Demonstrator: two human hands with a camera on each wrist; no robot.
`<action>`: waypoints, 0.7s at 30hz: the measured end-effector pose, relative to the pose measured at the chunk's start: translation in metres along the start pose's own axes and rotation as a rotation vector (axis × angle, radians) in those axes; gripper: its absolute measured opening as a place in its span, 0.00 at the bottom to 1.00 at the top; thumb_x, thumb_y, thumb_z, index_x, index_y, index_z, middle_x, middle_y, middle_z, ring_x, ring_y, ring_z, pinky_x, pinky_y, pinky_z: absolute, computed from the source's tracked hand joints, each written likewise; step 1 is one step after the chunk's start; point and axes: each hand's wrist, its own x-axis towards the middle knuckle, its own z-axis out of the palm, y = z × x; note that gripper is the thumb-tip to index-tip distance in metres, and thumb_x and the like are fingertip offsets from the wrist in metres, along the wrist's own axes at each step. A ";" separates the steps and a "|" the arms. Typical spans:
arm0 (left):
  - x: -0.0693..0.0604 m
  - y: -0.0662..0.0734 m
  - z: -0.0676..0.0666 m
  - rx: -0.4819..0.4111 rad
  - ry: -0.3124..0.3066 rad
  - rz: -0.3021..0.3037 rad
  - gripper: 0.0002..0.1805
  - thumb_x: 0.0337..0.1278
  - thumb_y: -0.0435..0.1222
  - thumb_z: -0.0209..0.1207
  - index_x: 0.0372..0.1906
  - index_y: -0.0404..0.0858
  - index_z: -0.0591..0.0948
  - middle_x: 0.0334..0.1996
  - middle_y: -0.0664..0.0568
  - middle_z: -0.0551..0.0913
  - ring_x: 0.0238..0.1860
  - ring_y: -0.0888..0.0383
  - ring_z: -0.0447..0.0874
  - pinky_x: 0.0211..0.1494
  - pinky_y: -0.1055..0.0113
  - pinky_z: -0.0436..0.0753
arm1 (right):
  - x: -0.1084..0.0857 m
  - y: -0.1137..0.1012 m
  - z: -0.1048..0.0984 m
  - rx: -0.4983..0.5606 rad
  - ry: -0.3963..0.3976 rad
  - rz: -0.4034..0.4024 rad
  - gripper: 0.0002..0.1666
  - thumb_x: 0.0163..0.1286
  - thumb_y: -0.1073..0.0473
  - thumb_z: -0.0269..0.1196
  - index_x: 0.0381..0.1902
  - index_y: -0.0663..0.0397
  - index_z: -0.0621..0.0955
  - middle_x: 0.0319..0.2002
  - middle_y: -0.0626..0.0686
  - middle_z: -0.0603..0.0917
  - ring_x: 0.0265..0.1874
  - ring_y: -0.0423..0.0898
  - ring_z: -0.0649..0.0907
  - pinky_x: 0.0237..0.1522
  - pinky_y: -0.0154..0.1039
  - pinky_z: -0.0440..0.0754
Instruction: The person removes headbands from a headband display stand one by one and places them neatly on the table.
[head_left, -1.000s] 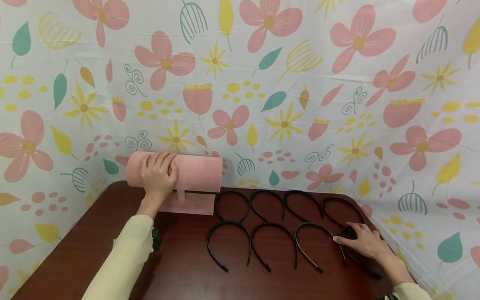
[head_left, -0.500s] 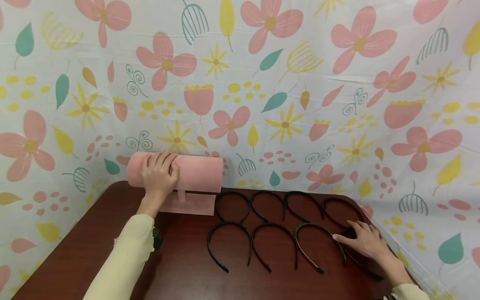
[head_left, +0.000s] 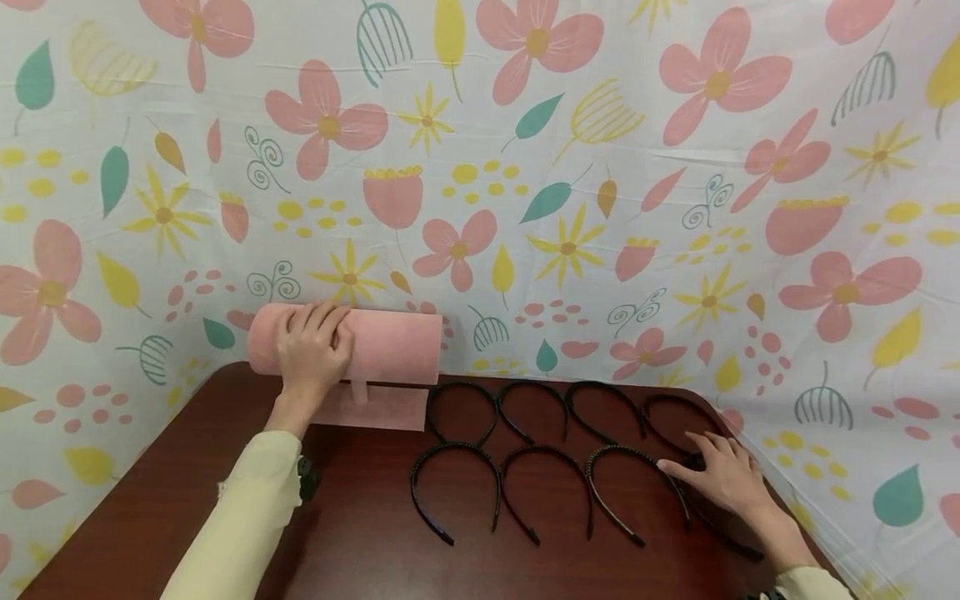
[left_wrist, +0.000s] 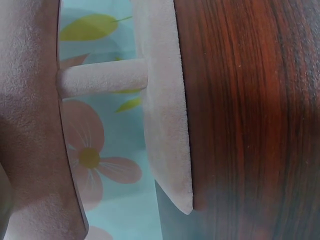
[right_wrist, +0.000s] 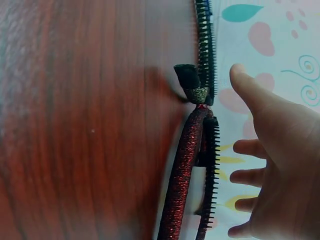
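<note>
My left hand (head_left: 313, 346) lies over the top of a pink plush headband stand (head_left: 397, 346), its fingers curled round the thick roll. Below the roll, a short post (left_wrist: 105, 77) joins it to a flat base (left_wrist: 167, 120). My right hand (head_left: 729, 475) hovers at the table's right side with fingers spread and nothing in them. Beneath it lies a dark headband (head_left: 727, 533), partly hidden by the hand. In the right wrist view, a red glittery headband (right_wrist: 182, 175) and a toothed black headband (right_wrist: 211, 175) lie just beside the fingers.
Several dark headbands lie in two rows on the brown table (head_left: 360, 517), among them a back-row headband (head_left: 603, 387) and a beaded front-row headband (head_left: 600, 492). A flower-print cloth (head_left: 480, 167) hangs behind the table and along its sides.
My right hand has drawn slightly up and left, its fingers spreading away from the headband beneath. My left hand keeps its place on the stand. The head view has shifted a little.
</note>
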 end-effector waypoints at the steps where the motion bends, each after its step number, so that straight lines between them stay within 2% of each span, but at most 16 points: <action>1: 0.000 0.000 -0.001 0.000 -0.002 0.000 0.18 0.62 0.41 0.50 0.43 0.39 0.89 0.42 0.44 0.89 0.47 0.42 0.83 0.60 0.43 0.72 | 0.000 -0.001 0.000 0.003 0.004 -0.002 0.57 0.62 0.24 0.57 0.72 0.64 0.65 0.66 0.77 0.62 0.62 0.82 0.59 0.54 0.80 0.55; 3: 0.000 -0.001 -0.003 -0.002 -0.014 0.001 0.18 0.63 0.40 0.50 0.43 0.39 0.89 0.43 0.44 0.89 0.48 0.42 0.83 0.60 0.43 0.71 | -0.001 -0.003 0.000 0.009 0.021 -0.016 0.57 0.62 0.25 0.58 0.71 0.64 0.65 0.66 0.77 0.63 0.62 0.82 0.60 0.54 0.79 0.56; 7: -0.001 -0.005 -0.011 -0.019 -0.055 -0.004 0.19 0.64 0.41 0.49 0.46 0.38 0.88 0.44 0.43 0.88 0.51 0.40 0.81 0.63 0.42 0.69 | 0.001 -0.011 0.002 0.043 0.088 -0.109 0.54 0.61 0.28 0.62 0.70 0.64 0.68 0.66 0.75 0.66 0.61 0.78 0.66 0.54 0.75 0.64; 10: 0.000 -0.007 -0.017 -0.042 -0.119 -0.018 0.19 0.66 0.41 0.50 0.49 0.38 0.86 0.48 0.42 0.87 0.55 0.40 0.79 0.67 0.42 0.66 | 0.002 -0.021 0.000 0.092 0.133 -0.170 0.51 0.61 0.31 0.65 0.69 0.63 0.69 0.67 0.72 0.67 0.63 0.74 0.67 0.54 0.73 0.67; 15: 0.000 -0.004 -0.028 -0.091 -0.242 -0.035 0.19 0.67 0.42 0.53 0.54 0.37 0.84 0.54 0.40 0.84 0.62 0.39 0.74 0.72 0.42 0.60 | 0.000 -0.040 -0.006 0.160 0.168 -0.210 0.48 0.63 0.34 0.64 0.70 0.60 0.69 0.69 0.68 0.68 0.69 0.73 0.62 0.58 0.72 0.65; 17: -0.001 -0.002 -0.033 -0.108 -0.256 -0.025 0.19 0.66 0.41 0.54 0.54 0.36 0.84 0.55 0.40 0.83 0.62 0.39 0.74 0.72 0.41 0.60 | 0.000 -0.048 -0.008 0.166 0.177 -0.231 0.48 0.63 0.34 0.64 0.71 0.59 0.69 0.70 0.67 0.68 0.71 0.72 0.62 0.59 0.72 0.65; 21: -0.005 0.001 -0.041 -0.134 -0.246 0.026 0.19 0.62 0.40 0.56 0.52 0.34 0.84 0.54 0.39 0.82 0.59 0.39 0.76 0.67 0.42 0.65 | 0.000 -0.061 -0.010 0.147 0.203 -0.269 0.48 0.63 0.33 0.64 0.71 0.56 0.69 0.71 0.65 0.68 0.71 0.71 0.63 0.60 0.71 0.65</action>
